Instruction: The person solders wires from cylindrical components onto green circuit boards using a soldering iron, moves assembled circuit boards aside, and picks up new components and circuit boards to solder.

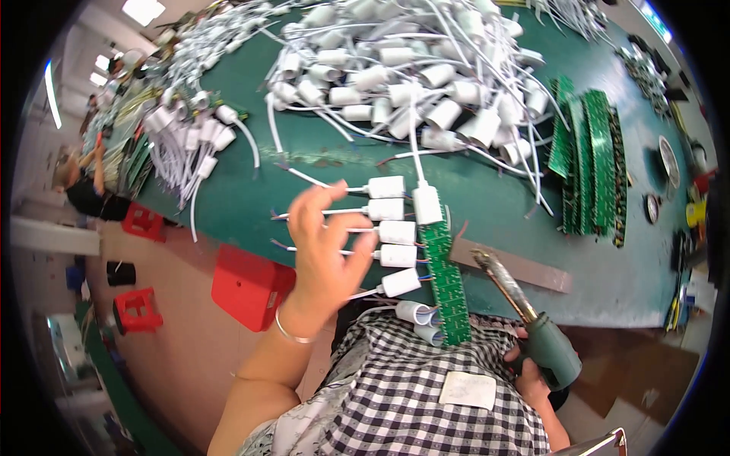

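Note:
A long green circuit board [449, 285] runs over the table's near edge onto my lap. White cylindrical housings [391, 207] with white cables line its left side, coloured wires reaching the board. One more white housing [427, 205] lies on its far end, cable pointing away. My left hand [323, 239] is over the cables; thumb and index finger come together around the cable [351, 229] beside a middle housing, the other fingers curled above. My right hand [532, 380] grips a soldering iron [551, 349] by its dark green handle, its metal barrel pointing to a flat brownish bar [525, 267].
A big heap of white cabled housings [395, 95] covers the far table [334, 156]; a smaller bunch [194, 137] lies left. Green circuit boards [585, 163] stand at the right, near a small round dish [652, 207]. A red box [247, 287] and stool [138, 310] are left, below table height.

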### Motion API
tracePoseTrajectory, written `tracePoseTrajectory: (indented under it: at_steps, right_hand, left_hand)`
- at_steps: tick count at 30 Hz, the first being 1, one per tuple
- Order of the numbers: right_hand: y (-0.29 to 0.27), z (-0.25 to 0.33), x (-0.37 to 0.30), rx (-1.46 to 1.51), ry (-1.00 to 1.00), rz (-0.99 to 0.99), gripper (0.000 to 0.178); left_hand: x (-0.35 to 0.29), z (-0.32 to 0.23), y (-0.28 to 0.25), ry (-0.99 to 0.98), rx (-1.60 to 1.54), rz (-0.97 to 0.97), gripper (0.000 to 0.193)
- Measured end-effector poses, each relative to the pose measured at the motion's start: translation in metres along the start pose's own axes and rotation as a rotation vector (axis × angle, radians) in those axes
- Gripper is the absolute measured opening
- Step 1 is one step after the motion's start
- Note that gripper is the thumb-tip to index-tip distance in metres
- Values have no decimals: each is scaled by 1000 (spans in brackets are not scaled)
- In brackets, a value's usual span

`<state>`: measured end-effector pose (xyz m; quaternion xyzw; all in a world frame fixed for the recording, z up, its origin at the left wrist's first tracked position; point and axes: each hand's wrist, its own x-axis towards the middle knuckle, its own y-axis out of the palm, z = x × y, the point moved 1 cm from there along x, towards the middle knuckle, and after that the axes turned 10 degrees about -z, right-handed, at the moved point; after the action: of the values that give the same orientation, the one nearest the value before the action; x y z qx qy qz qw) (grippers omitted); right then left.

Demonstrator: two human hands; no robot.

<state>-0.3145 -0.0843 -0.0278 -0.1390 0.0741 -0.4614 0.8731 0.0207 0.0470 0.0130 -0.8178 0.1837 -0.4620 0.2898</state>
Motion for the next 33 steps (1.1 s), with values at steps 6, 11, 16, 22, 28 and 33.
tracePoseTrajectory:
  at_steps: [6, 11, 16, 22, 28, 33]
  right_hand:
    - [9, 6, 4, 195, 52, -139, 51]
    - [10, 12, 4, 169, 41, -144, 53]
    - [2, 1, -3, 229, 4, -74, 42]
    - [-8, -43, -13, 370, 169, -94, 43]
    - [16, -4, 7, 740, 15, -350, 60]
    - [3, 0, 21, 605, 76, -432, 72]
  left_hand:
    - [51, 97, 2, -271, -3, -106, 19]
    - [111, 159, 25, -556, 108, -78, 36]
    - [136, 144, 64, -668, 453, 118, 56]
    - [107, 183, 70, -867, -154, -239, 54]
    - [119, 138, 28, -615, -951, -610, 38]
    - [113, 25, -64, -134, -486, -20, 37]
